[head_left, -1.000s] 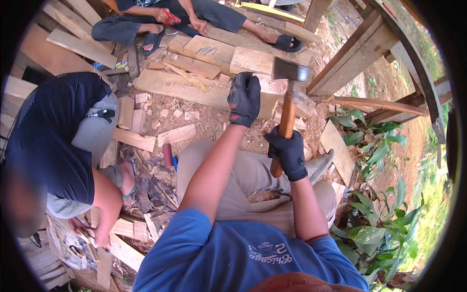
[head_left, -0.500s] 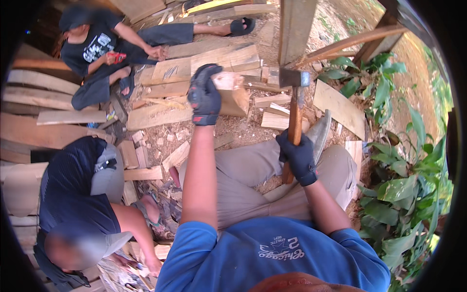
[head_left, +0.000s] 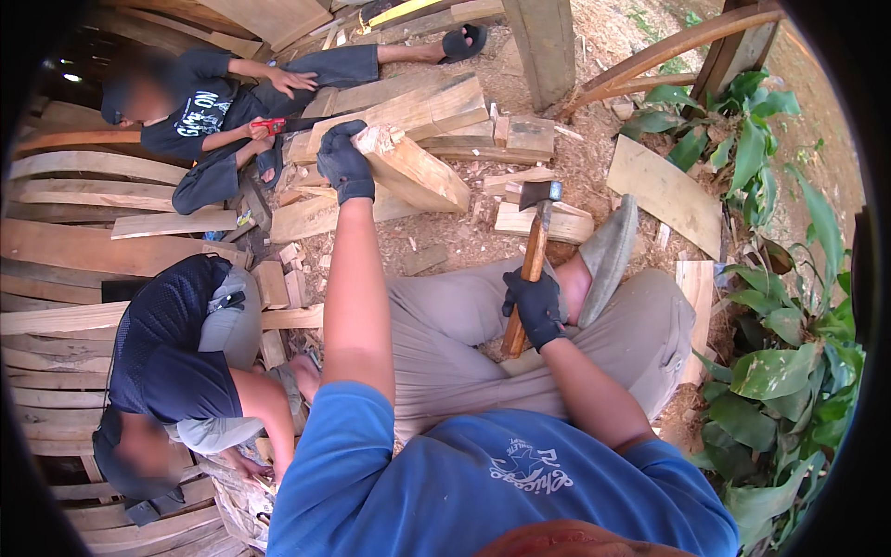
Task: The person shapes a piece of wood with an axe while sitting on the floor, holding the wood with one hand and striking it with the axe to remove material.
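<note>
My left hand [head_left: 345, 162], in a black glove, is wrapped round the far-left upper end of a thick wooden block [head_left: 422, 176]. That end of the block is rough and chipped, and the block leans with its other end toward the right. In a matching glove, my right hand [head_left: 535, 306] grips the wooden handle of a hatchet [head_left: 536, 243]. The hatchet's head is up, its dark blade to the left and a bluish butt to the right, apart from the block. My bent legs and one bare foot in a grey shoe or sandal [head_left: 610, 260] lie just below.
Wood offcuts [head_left: 543, 221] and chips cover the ground. A post [head_left: 543, 56] stands beyond, with leafy plants [head_left: 770, 362] at right. One person [head_left: 200, 111] sits far left holding a red-handled tool [head_left: 269, 125]; another [head_left: 176, 353] bends over near left. Long planks [head_left: 93, 251] lie behind them.
My left hand has moved left, tilting the block so more of its side shows. My right hand has lowered the hatchet a little and shifted left. The seated person's hand has lifted.
</note>
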{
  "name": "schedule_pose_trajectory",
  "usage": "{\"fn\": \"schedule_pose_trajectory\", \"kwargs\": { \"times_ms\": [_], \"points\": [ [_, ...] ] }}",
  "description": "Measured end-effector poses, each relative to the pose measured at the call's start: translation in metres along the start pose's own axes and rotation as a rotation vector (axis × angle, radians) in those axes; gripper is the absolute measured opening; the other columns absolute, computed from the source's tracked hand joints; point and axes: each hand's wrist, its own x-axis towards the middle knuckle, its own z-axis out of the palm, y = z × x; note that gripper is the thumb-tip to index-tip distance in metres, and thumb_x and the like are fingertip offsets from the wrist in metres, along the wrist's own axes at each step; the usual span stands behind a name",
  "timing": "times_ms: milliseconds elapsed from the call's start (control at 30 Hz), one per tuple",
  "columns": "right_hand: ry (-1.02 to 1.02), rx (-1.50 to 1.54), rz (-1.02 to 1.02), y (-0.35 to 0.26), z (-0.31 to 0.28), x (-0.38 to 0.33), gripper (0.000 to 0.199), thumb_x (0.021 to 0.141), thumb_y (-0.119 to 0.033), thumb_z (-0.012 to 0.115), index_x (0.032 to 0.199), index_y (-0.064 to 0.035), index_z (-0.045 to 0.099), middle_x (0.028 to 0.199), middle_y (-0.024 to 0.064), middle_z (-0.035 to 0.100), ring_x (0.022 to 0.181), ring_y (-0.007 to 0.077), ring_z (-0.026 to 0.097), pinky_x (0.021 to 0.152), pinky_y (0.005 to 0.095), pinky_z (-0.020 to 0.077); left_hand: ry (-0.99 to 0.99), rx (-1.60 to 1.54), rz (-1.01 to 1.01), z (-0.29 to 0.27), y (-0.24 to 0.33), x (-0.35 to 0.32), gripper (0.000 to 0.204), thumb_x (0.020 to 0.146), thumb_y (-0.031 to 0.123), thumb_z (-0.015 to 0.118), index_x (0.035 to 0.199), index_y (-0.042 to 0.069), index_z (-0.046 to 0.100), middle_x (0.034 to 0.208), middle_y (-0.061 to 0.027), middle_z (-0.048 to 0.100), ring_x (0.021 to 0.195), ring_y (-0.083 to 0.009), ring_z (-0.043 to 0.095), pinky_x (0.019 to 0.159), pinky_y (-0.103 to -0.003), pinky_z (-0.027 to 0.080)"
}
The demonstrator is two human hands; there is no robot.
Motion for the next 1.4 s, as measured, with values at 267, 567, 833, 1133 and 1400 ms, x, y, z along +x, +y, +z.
{"fn": "schedule_pose_trajectory", "kwargs": {
  "times_ms": [267, 567, 833, 1133, 1400],
  "points": [
    [0.019, 0.044, 0.103, -0.017, 0.007, -0.008, 0.018, 0.095, -0.012, 0.077, 0.093, -0.0022, 0.061, 0.069, 0.0099, 0.063, 0.050, 0.0225, 0.062, 0.047, 0.0371, 0.0494, 0.152, 0.202, 0.132, 0.032, 0.024, -0.025, 0.035, 0.089, 0.018, 0.051, 0.088, 0.011, 0.085, 0.095, -0.0110, 0.082, 0.095, -0.0317, 0.076, 0.092, -0.043, 0.057],
    [-0.043, 0.105, 0.142, -0.010, 0.005, -0.004, 0.015, 0.094, -0.010, 0.075, 0.093, -0.0004, 0.063, 0.074, 0.0094, 0.064, 0.055, 0.0183, 0.061, 0.049, 0.0355, 0.0514, 0.040, 0.335, 0.250, 0.053, 0.058, -0.047, 0.029, 0.093, 0.022, 0.054, 0.096, 0.011, 0.081, 0.102, -0.0157, 0.080, 0.099, -0.0384, 0.075, 0.090, -0.049, 0.057],
    [-0.055, 0.210, 0.139, -0.005, 0.005, -0.002, 0.015, 0.094, -0.011, 0.075, 0.094, 0.0000, 0.065, 0.072, 0.0092, 0.064, 0.056, 0.0194, 0.063, 0.050, 0.0352, 0.0514, -0.182, 0.688, 0.386, 0.043, 0.080, -0.040, 0.054, 0.107, 0.053, 0.055, 0.096, 0.006, 0.079, 0.099, -0.0220, 0.078, 0.094, -0.0431, 0.074, 0.085, -0.053, 0.057],
    [-0.039, 0.158, 0.118, -0.007, 0.007, 0.000, 0.016, 0.094, -0.009, 0.074, 0.092, -0.0025, 0.060, 0.067, 0.0114, 0.062, 0.048, 0.0237, 0.061, 0.046, 0.0373, 0.0488, 0.251, 0.659, 0.091, -0.042, 0.063, 0.036, 0.071, 0.109, 0.060, 0.041, 0.104, 0.003, 0.082, 0.102, -0.0269, 0.078, 0.100, -0.0482, 0.074, 0.089, -0.056, 0.055],
    [-0.053, 0.115, 0.113, -0.002, 0.008, 0.001, 0.016, 0.095, -0.009, 0.075, 0.095, -0.0025, 0.060, 0.069, 0.0103, 0.062, 0.050, 0.0239, 0.062, 0.047, 0.0370, 0.0499, 0.085, 0.818, -0.009, -0.085, -0.019, 0.038, 0.052, 0.101, 0.044, 0.050, 0.100, 0.001, 0.080, 0.104, -0.0295, 0.077, 0.104, -0.0518, 0.072, 0.094, -0.058, 0.056]
  ]
}}
